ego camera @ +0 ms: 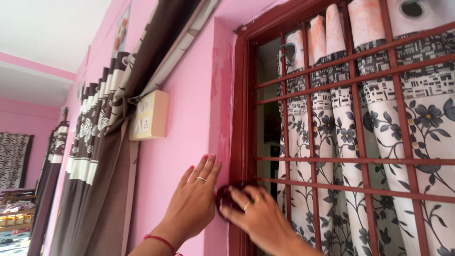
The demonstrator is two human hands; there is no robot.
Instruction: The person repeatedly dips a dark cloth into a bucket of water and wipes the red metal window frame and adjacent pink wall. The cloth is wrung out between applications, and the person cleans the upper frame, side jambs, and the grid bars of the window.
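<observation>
My left hand point(192, 201) lies flat with fingers together against the pink wall point(185, 114), just left of the dark red window frame point(240, 109). It wears a ring and a red thread bracelet at the wrist. My right hand point(258, 215) presses a dark maroon cloth point(227, 198) against the lower part of the frame's left post. The cloth is mostly covered by the fingers.
A red metal grille point(360, 161) fills the window, with a white floral curtain point(417, 128) behind it. A cream switchboard box point(150, 115) is mounted on the wall at left, beside a tied brown and white curtain point(104, 142). Shelves with items stand at far left.
</observation>
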